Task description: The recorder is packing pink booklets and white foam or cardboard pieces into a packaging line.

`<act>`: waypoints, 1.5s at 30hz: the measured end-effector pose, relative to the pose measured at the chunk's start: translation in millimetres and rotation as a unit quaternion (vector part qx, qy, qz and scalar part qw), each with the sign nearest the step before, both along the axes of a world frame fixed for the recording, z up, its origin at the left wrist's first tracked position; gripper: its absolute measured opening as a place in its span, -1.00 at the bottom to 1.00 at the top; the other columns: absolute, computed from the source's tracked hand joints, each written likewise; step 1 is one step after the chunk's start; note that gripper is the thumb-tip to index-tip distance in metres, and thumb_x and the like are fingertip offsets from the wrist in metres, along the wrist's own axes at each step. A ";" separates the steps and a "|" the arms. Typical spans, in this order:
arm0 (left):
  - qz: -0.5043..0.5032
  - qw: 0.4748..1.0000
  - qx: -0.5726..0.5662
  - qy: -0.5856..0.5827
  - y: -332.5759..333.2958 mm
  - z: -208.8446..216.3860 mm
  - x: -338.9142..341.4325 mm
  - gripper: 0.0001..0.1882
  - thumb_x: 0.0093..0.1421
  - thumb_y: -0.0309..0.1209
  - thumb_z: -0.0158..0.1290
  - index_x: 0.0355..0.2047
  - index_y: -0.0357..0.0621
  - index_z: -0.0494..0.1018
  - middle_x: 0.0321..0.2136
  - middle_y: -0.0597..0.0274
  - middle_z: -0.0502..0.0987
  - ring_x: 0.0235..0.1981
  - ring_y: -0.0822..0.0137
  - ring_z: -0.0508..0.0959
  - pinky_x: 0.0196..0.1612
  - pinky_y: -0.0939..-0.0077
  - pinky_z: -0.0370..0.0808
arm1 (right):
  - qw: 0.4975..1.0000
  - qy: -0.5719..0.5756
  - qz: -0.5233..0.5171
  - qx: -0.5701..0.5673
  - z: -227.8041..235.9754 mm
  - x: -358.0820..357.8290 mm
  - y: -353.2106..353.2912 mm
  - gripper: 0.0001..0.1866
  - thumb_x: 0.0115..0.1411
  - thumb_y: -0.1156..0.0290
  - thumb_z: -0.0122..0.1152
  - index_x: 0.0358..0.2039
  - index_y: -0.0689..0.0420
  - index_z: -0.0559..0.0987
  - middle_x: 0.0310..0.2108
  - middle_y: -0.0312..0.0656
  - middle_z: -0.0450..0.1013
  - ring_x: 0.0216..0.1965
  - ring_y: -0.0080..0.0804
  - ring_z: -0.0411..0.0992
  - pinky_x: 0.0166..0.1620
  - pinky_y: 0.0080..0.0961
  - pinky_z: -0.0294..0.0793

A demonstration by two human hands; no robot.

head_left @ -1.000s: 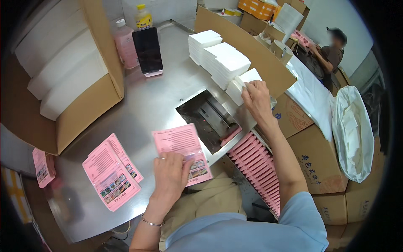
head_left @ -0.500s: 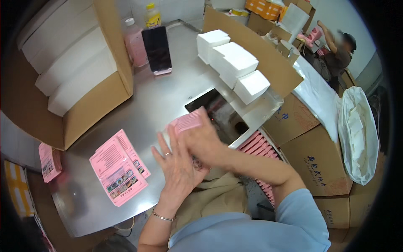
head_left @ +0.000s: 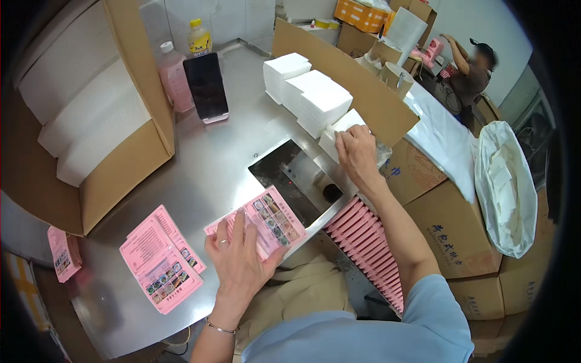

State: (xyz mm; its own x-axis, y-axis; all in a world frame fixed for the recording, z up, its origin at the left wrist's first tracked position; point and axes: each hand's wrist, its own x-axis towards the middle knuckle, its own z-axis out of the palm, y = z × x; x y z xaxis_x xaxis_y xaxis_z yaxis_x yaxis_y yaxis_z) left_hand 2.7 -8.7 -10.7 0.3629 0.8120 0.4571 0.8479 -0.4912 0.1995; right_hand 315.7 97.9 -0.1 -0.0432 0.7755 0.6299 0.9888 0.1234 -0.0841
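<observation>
A pink printed packet (head_left: 279, 221), with small pictures on its face, lies at the near edge of the metal table (head_left: 209, 158). My left hand (head_left: 242, 257) rests over its left part, fingers spread on top and thumb along the near edge. Beyond the table's cutout, my right hand (head_left: 358, 154) is at the nearest stack of white folded tissues (head_left: 348, 121), fingers closed in a pinch at its edge. What lies between the fingertips is partly hidden. Two taller tissue stacks (head_left: 321, 97) stand behind it.
More pink packets (head_left: 160, 263) lie to the left. A carton (head_left: 130, 154) of white tissue blocks, a phone (head_left: 206, 88) and bottles (head_left: 175, 75) stand farther back. A dark rectangular cutout (head_left: 290, 181) opens in the table. Below it are rows of pink packets (head_left: 369, 242). Another person (head_left: 472, 72) sits far right.
My right hand has left the pink packet and moved right and away to the tissue stack. The packet now lies flat under my left hand, its picture side showing. The view has shifted slightly.
</observation>
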 end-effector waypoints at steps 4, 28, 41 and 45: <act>-0.007 0.998 -0.062 0.000 -6.5 5.2 2.7 -0.49 0.06 -0.10 0.24 -0.07 -0.17 0.53 -0.03 0.03 0.46 -0.16 0.00 0.39 -0.17 0.02 0.31 | 0.994 0.048 0.067 0.077 -11.6 12.2 -3.0 -0.85 0.12 0.46 0.28 -0.29 0.20 0.62 -0.33 -0.10 0.43 -0.20 -0.12 0.41 -0.17 -0.20 0.41; -0.064 0.991 -0.082 -0.088 -6.1 7.9 1.2 -0.06 -0.09 -0.33 0.30 0.33 -0.14 0.20 -0.27 -0.05 0.39 -0.28 0.00 0.44 -0.24 0.10 0.35 | 0.930 -0.039 0.353 -0.088 -35.7 -135.3 -77.3 -0.63 0.11 0.36 0.13 -0.05 0.16 0.56 -0.15 0.12 0.43 0.00 0.05 0.40 0.27 0.50 -0.01; 0.187 0.975 0.026 -0.114 -41.6 34.3 -98.5 -0.64 -0.11 -0.60 0.05 -0.22 -0.16 0.45 -0.16 -0.01 0.45 -0.02 -0.13 0.40 0.19 -0.09 0.22 | 0.995 0.002 0.095 0.017 9.7 -73.3 -39.0 -0.82 0.10 0.31 0.29 -0.43 0.17 0.59 -0.50 -0.08 0.49 -0.39 -0.07 0.51 -0.33 -0.17 0.44; 0.259 0.964 -0.048 0.033 -43.6 10.5 -149.4 -0.70 0.07 -0.58 0.04 -0.14 -0.17 0.41 -0.21 0.03 0.45 -0.01 -0.09 0.40 0.28 -0.19 0.05 | 0.988 -0.108 -0.041 0.103 -12.2 -11.3 -12.1 -0.82 0.14 0.30 0.29 -0.39 0.16 0.57 -0.42 -0.09 0.41 -0.25 -0.14 0.39 -0.22 -0.16 0.36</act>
State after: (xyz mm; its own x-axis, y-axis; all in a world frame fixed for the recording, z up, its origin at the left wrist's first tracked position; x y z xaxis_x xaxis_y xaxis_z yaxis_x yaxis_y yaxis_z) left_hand -146.7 -52.3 -0.2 -0.0763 0.9295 0.3609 0.9871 0.0193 0.1591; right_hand 304.5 85.8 -12.3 -0.1363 0.6380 0.7579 0.9883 0.0348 0.1484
